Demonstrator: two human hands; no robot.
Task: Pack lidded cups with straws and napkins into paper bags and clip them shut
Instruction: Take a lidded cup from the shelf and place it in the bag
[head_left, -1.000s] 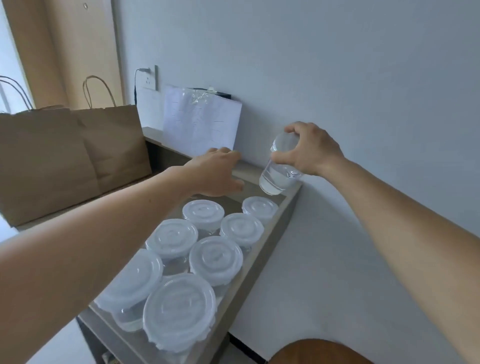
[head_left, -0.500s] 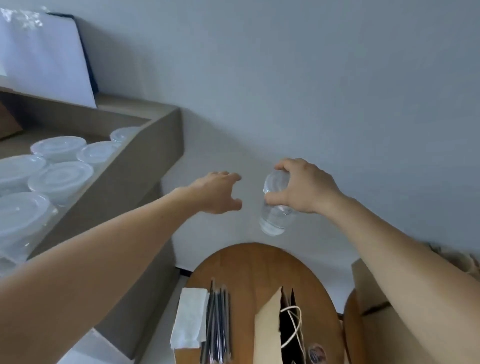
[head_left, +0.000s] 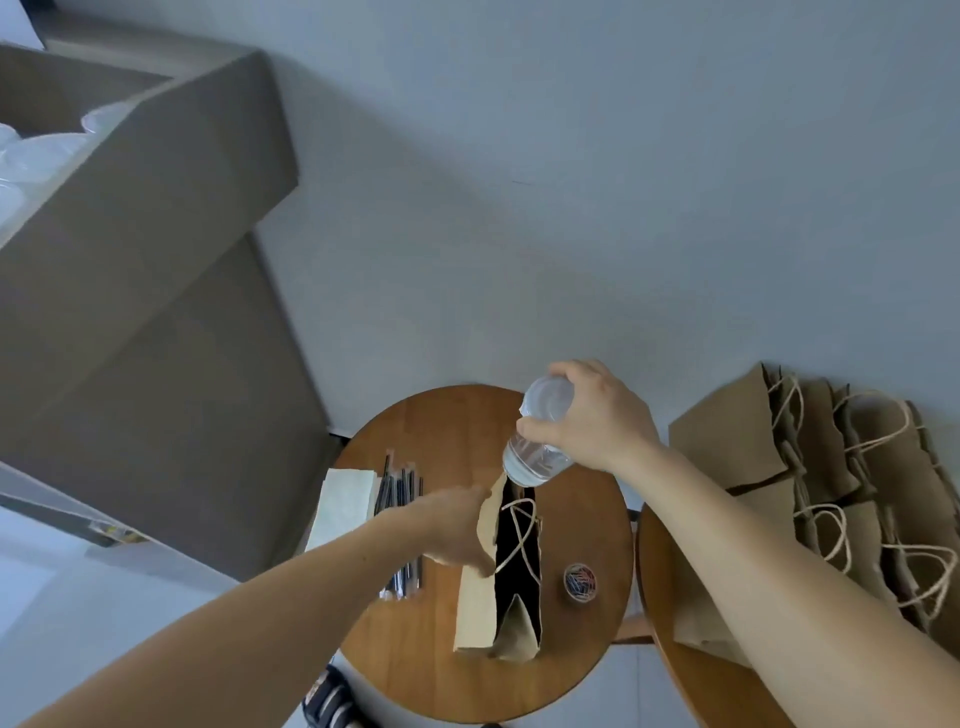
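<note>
A clear lidded cup (head_left: 540, 441) is tilted just above the open mouth of a brown paper bag (head_left: 475, 608), which stands on a small round wooden table (head_left: 441, 431). My right hand (head_left: 597, 415) is shut on the cup from the side near the lid. The bag's left wall near its top edge is held by my left hand (head_left: 457, 525). Wrapped dark straws (head_left: 400, 519) and a stack of white napkins (head_left: 343, 504) lie on the table left of the bag. A small round tub of coloured clips (head_left: 580, 581) sits right of the bag.
A second round table (head_left: 670, 613) at the right carries several brown paper bags (head_left: 852, 467) with twine handles. A grey shelf (head_left: 171, 171) at upper left holds more lidded cups (head_left: 47, 150). A shoe (head_left: 332, 701) shows below the small table.
My view swung from the shelf down to the tables. My right hand carried the cup down to the bag's mouth, and my left hand dropped and took hold of the bag's wall.
</note>
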